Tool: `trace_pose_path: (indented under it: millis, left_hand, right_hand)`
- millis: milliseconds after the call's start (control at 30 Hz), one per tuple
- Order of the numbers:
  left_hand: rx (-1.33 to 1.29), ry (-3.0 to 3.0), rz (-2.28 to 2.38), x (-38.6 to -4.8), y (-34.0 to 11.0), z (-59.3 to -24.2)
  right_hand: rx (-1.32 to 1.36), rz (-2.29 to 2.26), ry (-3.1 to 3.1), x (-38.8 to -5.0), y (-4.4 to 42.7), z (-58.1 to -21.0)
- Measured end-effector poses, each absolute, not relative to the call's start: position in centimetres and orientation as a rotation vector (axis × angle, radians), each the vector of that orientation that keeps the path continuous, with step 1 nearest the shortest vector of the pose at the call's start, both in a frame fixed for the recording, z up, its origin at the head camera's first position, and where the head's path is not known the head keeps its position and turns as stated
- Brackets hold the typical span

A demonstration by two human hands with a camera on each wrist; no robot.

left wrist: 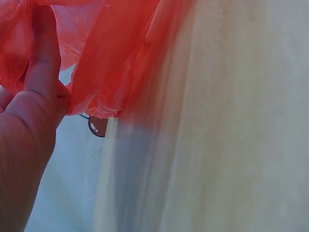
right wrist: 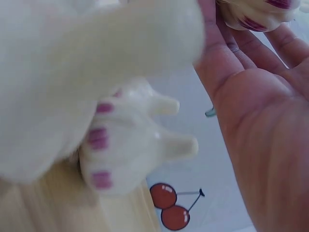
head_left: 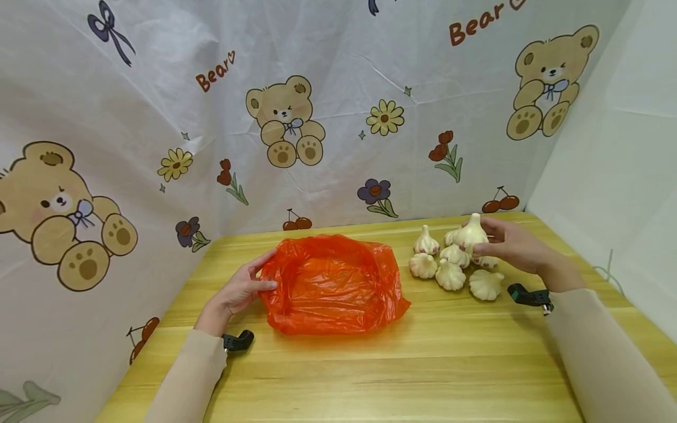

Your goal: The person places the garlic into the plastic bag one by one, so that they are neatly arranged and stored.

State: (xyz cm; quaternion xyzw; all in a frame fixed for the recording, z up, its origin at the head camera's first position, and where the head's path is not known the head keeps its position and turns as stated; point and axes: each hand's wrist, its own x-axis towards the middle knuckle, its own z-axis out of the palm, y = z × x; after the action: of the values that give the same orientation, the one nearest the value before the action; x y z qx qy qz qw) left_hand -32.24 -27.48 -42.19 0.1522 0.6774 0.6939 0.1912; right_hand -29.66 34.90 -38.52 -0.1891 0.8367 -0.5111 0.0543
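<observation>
An orange-red plastic bag (head_left: 333,288) lies on the table with its mouth spread wide and turned up. At its left rim, my left hand (head_left: 240,289) pinches the thin film between thumb and fingers; the left wrist view shows the bag (left wrist: 113,58) folded about the fingers. Over on the right, my right hand (head_left: 510,242) grips a garlic bulb (head_left: 471,236), stem up, just above a group of several bulbs. Among these lie a garlic bulb (head_left: 485,285) at the front and another garlic bulb (head_left: 425,241) at the back left.
The wooden table (head_left: 370,376) ends at the back against a hanging cloth (head_left: 328,194) printed with bears and flowers. A white wall (head_left: 613,176) rises on the right. Black wrist cameras are strapped at both sleeves, and a thin cord (head_left: 608,270) is by the right table edge.
</observation>
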Motion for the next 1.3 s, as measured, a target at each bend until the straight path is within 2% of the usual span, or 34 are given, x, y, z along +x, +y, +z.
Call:
trace_pose_path:
  millis: [1300]
  left_hand:
    - [0.415,1.93,1.952,-32.5,-27.6,-42.3]
  right_hand:
    - [-0.835,-1.595,2.331,-34.8,20.4,-33.9]
